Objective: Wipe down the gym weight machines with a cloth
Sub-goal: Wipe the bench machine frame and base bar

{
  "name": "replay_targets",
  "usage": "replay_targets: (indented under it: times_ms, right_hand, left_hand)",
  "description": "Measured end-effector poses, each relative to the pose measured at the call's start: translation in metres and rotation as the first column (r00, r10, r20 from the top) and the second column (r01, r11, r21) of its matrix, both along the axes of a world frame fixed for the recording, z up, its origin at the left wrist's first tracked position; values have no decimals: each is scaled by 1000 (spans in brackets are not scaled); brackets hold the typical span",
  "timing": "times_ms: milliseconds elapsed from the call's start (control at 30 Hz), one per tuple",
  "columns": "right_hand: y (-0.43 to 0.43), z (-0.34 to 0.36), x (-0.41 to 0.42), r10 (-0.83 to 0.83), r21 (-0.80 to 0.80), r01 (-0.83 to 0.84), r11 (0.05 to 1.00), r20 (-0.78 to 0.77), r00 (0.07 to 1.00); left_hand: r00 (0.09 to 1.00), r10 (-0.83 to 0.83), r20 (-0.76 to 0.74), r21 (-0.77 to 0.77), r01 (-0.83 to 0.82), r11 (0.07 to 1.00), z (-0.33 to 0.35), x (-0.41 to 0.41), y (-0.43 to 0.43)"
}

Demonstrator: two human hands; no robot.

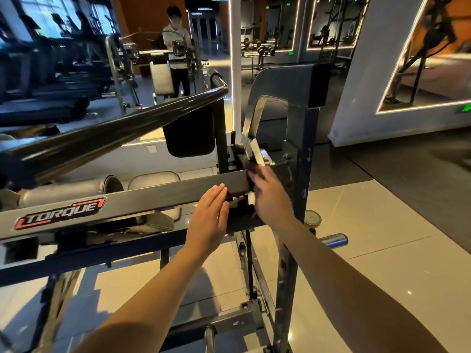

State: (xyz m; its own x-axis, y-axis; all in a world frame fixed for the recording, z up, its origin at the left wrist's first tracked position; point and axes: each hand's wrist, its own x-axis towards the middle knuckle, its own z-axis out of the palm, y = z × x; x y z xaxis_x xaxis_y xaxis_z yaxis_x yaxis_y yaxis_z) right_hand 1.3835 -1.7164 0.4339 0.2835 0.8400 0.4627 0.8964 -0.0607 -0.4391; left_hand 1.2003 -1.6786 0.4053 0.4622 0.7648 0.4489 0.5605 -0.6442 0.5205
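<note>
The weight machine has a grey beam (153,200) with a TORQUE label (60,212), running from the left to an upright post (303,174). My left hand (209,217) lies flat against the beam's right end, fingers straight and together. My right hand (270,197) is at the very end of the beam, next to the black pivot block (239,159). Its fingertips are blurred and partly hidden behind the beam end. No cloth shows plainly in either hand.
A thick black bar (114,133) slants across above the beam. Padded rollers (76,187) lie behind it and a chrome peg (334,240) sticks out at the right. A mirror at the back reflects a standing person (178,47). Pale floor tiles (382,225) spread to the right.
</note>
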Motion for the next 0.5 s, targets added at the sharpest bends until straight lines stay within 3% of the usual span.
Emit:
replay_targets:
  times_ms: [133, 267, 367, 433, 500]
  right_hand:
    - [5, 0, -3, -205, 80, 220, 972, -167, 965]
    - [9, -16, -39, 145, 131, -117, 984, -240, 960]
    - [0, -12, -31, 237, 31, -236, 971, -202, 950]
    - [-1, -10, -15, 165, 68, -157, 985, -140, 976]
    - [5, -8, -4, -11, 139, 28, 990, -124, 992]
  left_hand:
    - [1000, 7, 5, 5, -8, 1000, 0, 2, 2]
    - [999, -4, 49, -11, 5, 1000, -2, 2, 3]
    - [998, -3, 68, -3, 3, 1000, -5, 1, 4]
    - [999, -4, 44, 23, 3, 1000, -7, 1, 5]
    - [1000, -11, 20, 37, 10, 999, -7, 1, 6]
